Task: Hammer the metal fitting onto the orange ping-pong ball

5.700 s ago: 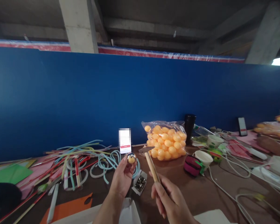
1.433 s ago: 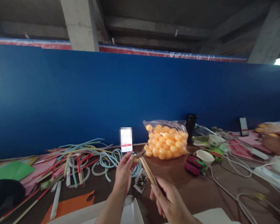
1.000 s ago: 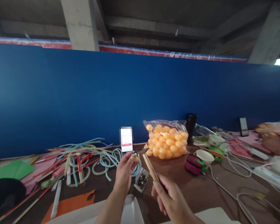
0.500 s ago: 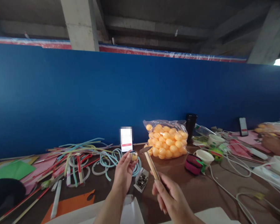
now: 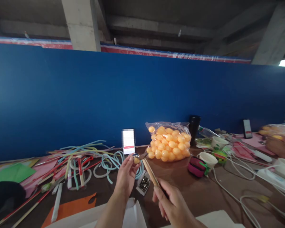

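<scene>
My left hand (image 5: 125, 175) is closed, its fingertips pinching a small round object with a shiny silvery top and a yellowish lower part (image 5: 136, 159); its exact kind I cannot make out. A small hammer (image 5: 150, 171) with a pale wooden handle and dark head is gripped in my right hand (image 5: 167, 198). The hammer's head is right beside the shiny round object; whether they touch I cannot tell. Just below the two hands' gap lies a small open box (image 5: 141, 189) holding small dark metallic pieces (image 5: 144, 183).
Behind stand a phone (image 5: 128, 141) and a clear bag of orange balls (image 5: 168, 144). Pale blue tubing (image 5: 104, 163) and an orange sheet (image 5: 73, 207) lie left. A purple pouch (image 5: 196, 167), paper cup (image 5: 208, 160) and white cable (image 5: 228, 187) sit right.
My right hand has swung the hammer left and slightly down, bringing its head to the shiny round object. My left hand stays nearly in place.
</scene>
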Available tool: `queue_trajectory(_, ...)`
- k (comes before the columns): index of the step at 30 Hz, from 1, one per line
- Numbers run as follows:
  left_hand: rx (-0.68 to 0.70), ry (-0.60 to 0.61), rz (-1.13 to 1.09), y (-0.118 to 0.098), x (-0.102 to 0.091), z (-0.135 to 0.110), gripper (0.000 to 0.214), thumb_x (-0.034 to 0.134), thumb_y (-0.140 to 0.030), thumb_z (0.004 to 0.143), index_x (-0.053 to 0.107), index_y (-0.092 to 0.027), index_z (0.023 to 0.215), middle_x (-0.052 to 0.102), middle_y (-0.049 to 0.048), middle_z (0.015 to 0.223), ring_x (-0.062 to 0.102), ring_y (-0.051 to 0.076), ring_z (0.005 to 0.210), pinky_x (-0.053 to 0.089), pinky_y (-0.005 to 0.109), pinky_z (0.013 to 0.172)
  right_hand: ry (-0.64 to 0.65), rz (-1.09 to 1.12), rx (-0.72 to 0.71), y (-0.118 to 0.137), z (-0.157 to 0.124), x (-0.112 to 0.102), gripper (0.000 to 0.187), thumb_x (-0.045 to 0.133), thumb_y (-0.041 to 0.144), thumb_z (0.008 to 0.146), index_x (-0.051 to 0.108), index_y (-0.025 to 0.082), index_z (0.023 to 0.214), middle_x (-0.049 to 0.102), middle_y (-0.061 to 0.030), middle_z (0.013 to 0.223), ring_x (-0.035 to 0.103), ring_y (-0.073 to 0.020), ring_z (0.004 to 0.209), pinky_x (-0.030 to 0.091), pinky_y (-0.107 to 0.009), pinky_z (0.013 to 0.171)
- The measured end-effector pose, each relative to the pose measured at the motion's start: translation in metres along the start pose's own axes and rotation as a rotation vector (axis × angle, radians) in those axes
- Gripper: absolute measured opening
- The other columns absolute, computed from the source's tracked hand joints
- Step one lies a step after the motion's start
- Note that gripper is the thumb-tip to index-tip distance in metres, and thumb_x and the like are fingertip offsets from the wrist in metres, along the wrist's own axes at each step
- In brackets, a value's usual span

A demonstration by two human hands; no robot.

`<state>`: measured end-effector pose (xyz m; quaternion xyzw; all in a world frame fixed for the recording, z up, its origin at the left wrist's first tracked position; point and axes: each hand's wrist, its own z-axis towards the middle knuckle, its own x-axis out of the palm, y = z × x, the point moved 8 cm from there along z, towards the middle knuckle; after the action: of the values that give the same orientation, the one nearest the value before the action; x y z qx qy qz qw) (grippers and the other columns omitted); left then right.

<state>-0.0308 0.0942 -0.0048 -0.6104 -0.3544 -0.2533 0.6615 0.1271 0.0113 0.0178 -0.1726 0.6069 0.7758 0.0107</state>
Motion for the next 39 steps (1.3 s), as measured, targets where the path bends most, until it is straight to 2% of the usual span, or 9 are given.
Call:
queue_trajectory(3, -0.001, -0.009, 0.008, 0.001, -0.001, 0.001, 0.024, 0.078, -0.022, 0.070, 0.071, -0.015, 0.092, 0.070, 0.0048, 0.084, 0.065, 0.011, 0.075, 0.056, 0.024, 0.074, -0.046, 0.027, -0.008, 0.001, 0.000, -0.004, 0.038, 0.041, 0.052, 0.096, 0.055, 0.018, 0.085, 0.056, 0.0027, 0.067, 0.043, -0.0039, 0.036, 0.029, -0.015, 0.034)
queue_trajectory(10, 0.009, -0.008, 0.022, 0.002, -0.002, 0.005, 0.026, 0.079, -0.023, 0.070, 0.071, -0.015, 0.094, 0.070, 0.0055, 0.086, 0.066, 0.012, 0.077, 0.056, 0.023, 0.073, -0.050, 0.022, 0.011, -0.001, 0.001, -0.005, 0.038, 0.043, 0.053, 0.095, 0.055, 0.018, 0.086, 0.057, 0.0028, 0.066, 0.041, -0.0038, 0.035, 0.028, -0.015, 0.034)
queue_trajectory(16, 0.014, -0.007, 0.026, 0.002, -0.002, 0.003, 0.025, 0.079, -0.023, 0.070, 0.071, -0.015, 0.093, 0.070, 0.0060, 0.089, 0.066, 0.012, 0.077, 0.056, 0.024, 0.073, 0.004, 0.011, 0.003, -0.004, 0.001, -0.002, 0.036, 0.043, 0.050, 0.097, 0.055, 0.018, 0.084, 0.056, 0.0031, 0.066, 0.043, -0.0038, 0.037, 0.029, -0.015, 0.035)
queue_trajectory(19, 0.015, -0.010, 0.031, 0.001, -0.003, 0.003, 0.026, 0.079, -0.023, 0.070, 0.071, -0.015, 0.093, 0.070, 0.0058, 0.088, 0.066, 0.012, 0.077, 0.055, 0.023, 0.073, -0.026, 0.034, 0.011, -0.005, 0.001, -0.004, 0.036, 0.042, 0.051, 0.097, 0.055, 0.019, 0.086, 0.057, 0.0024, 0.069, 0.042, -0.0035, 0.036, 0.028, -0.015, 0.034)
queue_trajectory(22, 0.016, -0.008, 0.039, 0.002, -0.003, 0.003, 0.026, 0.079, -0.023, 0.070, 0.071, -0.015, 0.093, 0.070, 0.0061, 0.089, 0.066, 0.013, 0.079, 0.055, 0.024, 0.074, -0.003, 0.019, 0.022, -0.003, 0.001, -0.003, 0.035, 0.043, 0.050, 0.096, 0.056, 0.019, 0.091, 0.058, 0.0020, 0.070, 0.044, -0.0041, 0.037, 0.030, -0.015, 0.034)
queue_trajectory(27, 0.023, -0.028, 0.044, 0.002, -0.005, 0.005, 0.027, 0.079, -0.024, 0.069, 0.071, -0.016, 0.093, 0.070, 0.0060, 0.088, 0.066, 0.013, 0.078, 0.055, 0.025, 0.074, -0.013, 0.020, 0.015, -0.002, 0.002, -0.004, 0.037, 0.043, 0.050, 0.097, 0.056, 0.018, 0.085, 0.056, 0.0029, 0.066, 0.043, -0.0037, 0.037, 0.029, -0.014, 0.034)
queue_trajectory(33, 0.024, -0.029, 0.058, 0.003, -0.007, 0.005, 0.028, 0.080, -0.024, 0.069, 0.071, -0.015, 0.093, 0.070, 0.0067, 0.091, 0.066, 0.013, 0.080, 0.055, 0.025, 0.075, 0.040, 0.015, 0.039, -0.008, 0.002, 0.000, 0.035, 0.044, 0.050, 0.096, 0.059, 0.019, 0.101, 0.060, 0.0020, 0.072, 0.045, -0.0045, 0.038, 0.032, -0.014, 0.034)
queue_trajectory(36, 0.037, -0.053, 0.068, 0.001, -0.009, 0.006, 0.026, 0.080, -0.024, 0.069, 0.071, -0.015, 0.092, 0.070, 0.0066, 0.090, 0.066, 0.014, 0.080, 0.056, 0.025, 0.074, -0.007, 0.010, 0.052, -0.009, 0.003, -0.007, 0.037, 0.042, 0.051, 0.096, 0.059, 0.019, 0.102, 0.060, 0.0022, 0.071, 0.044, -0.0047, 0.037, 0.032, -0.015, 0.033)
queue_trajectory(39, 0.048, -0.080, 0.069, 0.000, -0.011, 0.007, 0.024, 0.080, -0.024, 0.068, 0.071, -0.015, 0.089, 0.071, 0.0062, 0.088, 0.067, 0.014, 0.079, 0.056, 0.026, 0.073, -0.042, -0.087, 0.103, -0.016, 0.008, -0.018, 0.038, 0.038, 0.050, 0.096, 0.059, 0.019, 0.103, 0.063, 0.0004, 0.077, 0.047, -0.0060, 0.037, 0.034, -0.016, 0.033)
